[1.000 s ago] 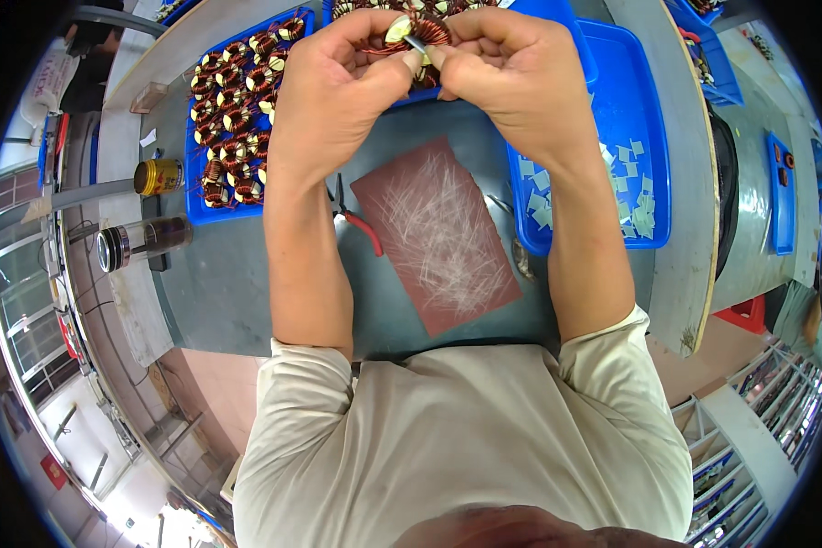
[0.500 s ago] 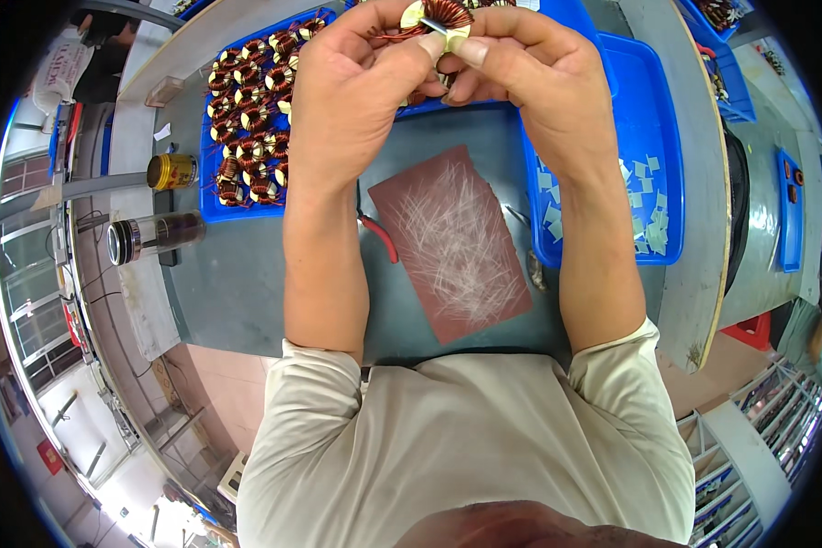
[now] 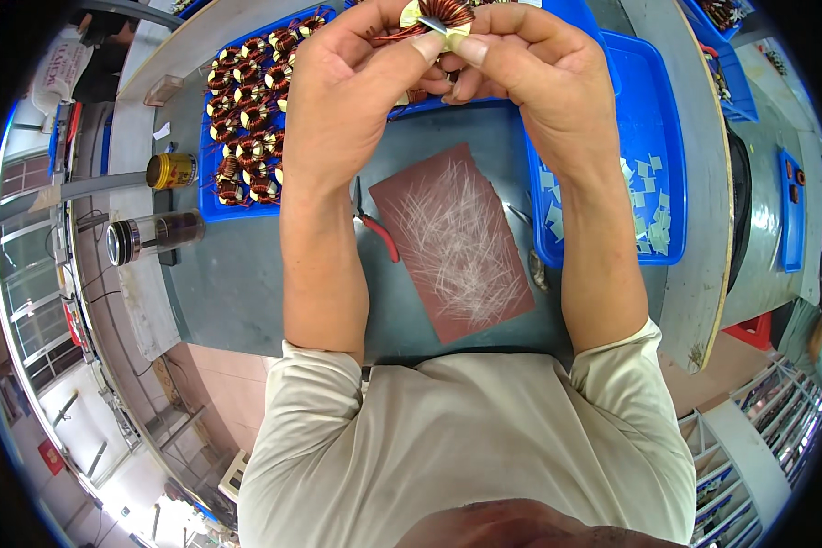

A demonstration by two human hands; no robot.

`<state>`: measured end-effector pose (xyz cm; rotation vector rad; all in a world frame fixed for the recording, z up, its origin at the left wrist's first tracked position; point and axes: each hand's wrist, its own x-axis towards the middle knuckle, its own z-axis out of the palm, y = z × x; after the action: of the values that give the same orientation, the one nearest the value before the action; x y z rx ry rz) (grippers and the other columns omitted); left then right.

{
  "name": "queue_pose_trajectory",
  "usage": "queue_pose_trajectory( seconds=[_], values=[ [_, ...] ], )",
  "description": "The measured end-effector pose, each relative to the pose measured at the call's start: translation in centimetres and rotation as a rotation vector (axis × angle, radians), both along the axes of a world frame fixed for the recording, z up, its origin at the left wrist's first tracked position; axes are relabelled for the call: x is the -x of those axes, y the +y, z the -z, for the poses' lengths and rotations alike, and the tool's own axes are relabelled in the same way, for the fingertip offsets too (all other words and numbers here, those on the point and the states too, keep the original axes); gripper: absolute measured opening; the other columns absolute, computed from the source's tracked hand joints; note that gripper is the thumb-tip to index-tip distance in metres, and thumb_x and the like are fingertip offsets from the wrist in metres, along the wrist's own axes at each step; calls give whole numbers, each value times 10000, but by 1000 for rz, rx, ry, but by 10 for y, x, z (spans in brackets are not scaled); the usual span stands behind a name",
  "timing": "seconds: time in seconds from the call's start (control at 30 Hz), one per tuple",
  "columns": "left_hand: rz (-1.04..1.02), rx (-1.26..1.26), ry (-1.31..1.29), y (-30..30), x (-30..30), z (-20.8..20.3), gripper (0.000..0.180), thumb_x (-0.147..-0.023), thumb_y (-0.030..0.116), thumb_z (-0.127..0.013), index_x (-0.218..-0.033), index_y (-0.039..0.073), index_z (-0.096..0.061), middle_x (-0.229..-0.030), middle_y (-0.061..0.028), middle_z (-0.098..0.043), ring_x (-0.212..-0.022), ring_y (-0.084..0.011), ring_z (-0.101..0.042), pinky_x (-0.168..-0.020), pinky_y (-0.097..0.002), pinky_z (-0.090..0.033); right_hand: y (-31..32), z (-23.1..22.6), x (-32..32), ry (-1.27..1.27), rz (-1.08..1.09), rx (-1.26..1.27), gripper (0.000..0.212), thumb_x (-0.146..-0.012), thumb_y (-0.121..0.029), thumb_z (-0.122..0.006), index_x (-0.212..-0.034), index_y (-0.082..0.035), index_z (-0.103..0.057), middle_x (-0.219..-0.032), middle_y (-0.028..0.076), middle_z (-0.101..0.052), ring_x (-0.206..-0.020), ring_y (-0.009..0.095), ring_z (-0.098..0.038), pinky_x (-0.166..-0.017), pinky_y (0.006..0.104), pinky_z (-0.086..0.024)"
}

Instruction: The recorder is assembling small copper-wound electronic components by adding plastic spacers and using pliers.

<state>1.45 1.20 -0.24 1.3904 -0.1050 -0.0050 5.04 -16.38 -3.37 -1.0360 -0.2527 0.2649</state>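
both hands (image 3: 447,82) pinched together on a copper coil (image 3: 445,11), coil cut off by top rim, fingertips hiding its underside

Both hands up near top edge: left hand (image 3: 356,100) and right hand (image 3: 543,82) pinch one copper-wound toroid coil (image 3: 443,13) between thumbs and forefingers, pale tape patches on it. Below them on grey bench (image 3: 237,283): dark red mat (image 3: 454,239) covered in fine wire clippings, red-handled cutters (image 3: 374,224) just left of it. Blue tray (image 3: 217,196) of matching coils at left, another blue tray (image 3: 671,155) with pale square pieces at right. Yellow can (image 3: 172,170) and dark jar (image 3: 153,236) lie far left
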Motion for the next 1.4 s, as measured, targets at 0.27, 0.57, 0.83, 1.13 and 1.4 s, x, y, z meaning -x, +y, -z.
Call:
queue_pose_trajectory(
  seconds=[0.27,0.57,0.83,1.13,1.4],
  values=[
    [50,34,-26,-1,-1,1,217,-986,43,-642,-1180,-55,-647,-1005,-103,-722,-866,-150,-709,-789,-275,-597,-5,-12,8,5,29,29,145,-922,14,-715,-1058,60,-693,-931,101,-733,-728,140,-701,-667,252,-580],
    [40,25,-20,-1,-2,2,208,-984,41,-642,-1171,-51,-653,-1015,-99,-724,-860,-153,-713,-794,-272,-593,-5,-11,6,13,9,26,136,-921,23,-709,-1051,63,-694,-911,96,-732,-719,139,-706,-677,253,-587],
    [29,47,-26,-6,-1,4,170,-989,3,-625,-1149,-45,-654,-1001,-79,-716,-875,-139,-705,-796,-263,-584,4,8,-13,-372,-7,-125,136,-911,33,-706,-1044,55,-684,-911,98,-731,-720,144,-711,-677,261,-590],
    [28,23,-57,-11,1,3,147,-981,-15,-626,-1121,-52,-649,-997,-70,-710,-854,-118,-694,-767,-248,-569,1,16,-12,-351,4,-141,102,-900,26,-703,-978,32,-637,-897,117,-730,-723,168,-724,-679,290,-604],
    [-102,-208,-214,-13,4,13,295,-959,37,-687,-1233,-68,-663,-1075,-98,-735,-943,-144,-708,-821,-283,-589,-16,11,-7,-72,-46,64,216,-952,-89,-673,-1125,39,-692,-966,129,-745,-813,197,-744,-764,342,-634]
  ],
)
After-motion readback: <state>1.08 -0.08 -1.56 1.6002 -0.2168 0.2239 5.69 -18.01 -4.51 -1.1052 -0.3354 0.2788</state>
